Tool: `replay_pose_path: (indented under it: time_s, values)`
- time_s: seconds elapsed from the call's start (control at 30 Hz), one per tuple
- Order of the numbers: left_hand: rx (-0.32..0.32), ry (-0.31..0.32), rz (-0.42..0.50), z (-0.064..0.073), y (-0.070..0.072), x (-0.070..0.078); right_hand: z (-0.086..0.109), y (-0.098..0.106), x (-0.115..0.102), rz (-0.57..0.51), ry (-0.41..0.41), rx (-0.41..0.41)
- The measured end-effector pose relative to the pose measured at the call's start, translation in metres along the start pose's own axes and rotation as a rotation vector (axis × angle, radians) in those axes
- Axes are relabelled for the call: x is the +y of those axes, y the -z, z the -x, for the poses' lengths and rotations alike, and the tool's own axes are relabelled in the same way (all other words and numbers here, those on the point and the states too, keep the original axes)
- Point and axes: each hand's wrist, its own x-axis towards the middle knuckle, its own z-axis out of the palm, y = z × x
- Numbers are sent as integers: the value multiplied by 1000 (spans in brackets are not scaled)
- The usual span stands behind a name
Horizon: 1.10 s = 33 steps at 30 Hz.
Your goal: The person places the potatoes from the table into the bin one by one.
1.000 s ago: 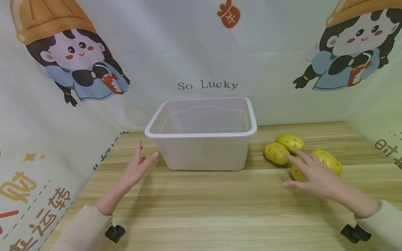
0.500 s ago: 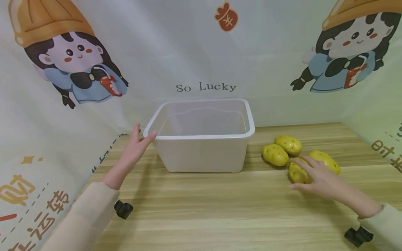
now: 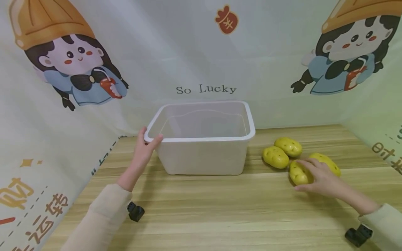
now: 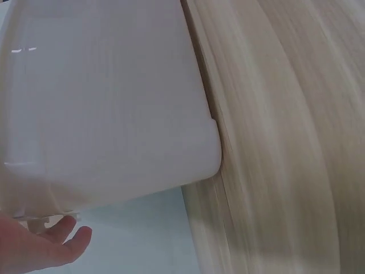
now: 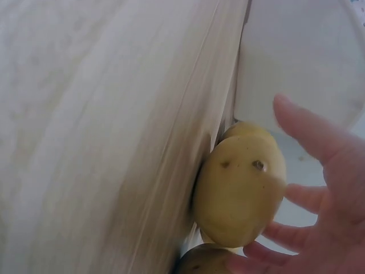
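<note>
A white plastic bin (image 3: 204, 158) stands upright on the table. My left hand (image 3: 142, 151) grips its front left corner, thumb over the rim. In the left wrist view, the fingertips (image 4: 74, 242) curl under the rim's edge beside the bin's wall (image 4: 114, 103). On the right my right hand (image 3: 325, 179) is spread over the nearest yellow potato (image 3: 298, 174). In the right wrist view, its fingers reach the far side of that potato (image 5: 239, 188), while the thumb (image 5: 302, 125) stands apart from it.
Two more potatoes (image 3: 275, 157) lie together between the bin and my right hand. Another potato (image 3: 328, 163) is partly hidden behind that hand. A printed cloth (image 3: 267, 69) hangs around the back and sides of the wooden table (image 3: 220, 209).
My left hand has moved forward and right from beside the bin and taken hold of its corner. My right hand has lowered slightly around the nearest potato.
</note>
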Motion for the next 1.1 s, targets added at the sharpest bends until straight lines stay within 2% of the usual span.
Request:
replay_pose_path:
  time_s: [0.27, 0.5, 0.63, 0.9, 1.1]
  values:
    - [41, -27, 12, 5, -6, 0, -3, 0, 5, 14, 0, 16]
    - [81, -45, 25, 10, -11, 0, -8, 0, 2, -2, -35, -9]
    - [89, -50, 34, 11, -12, -1, -10, -1, 0, -13, -28, -19]
    - [103, -46, 32, 13, -14, -2, -17, -4, 6, -129, 20, -117]
    - [103, -55, 7, 13, -13, -5, -18, -6, 11, -157, 24, -134]
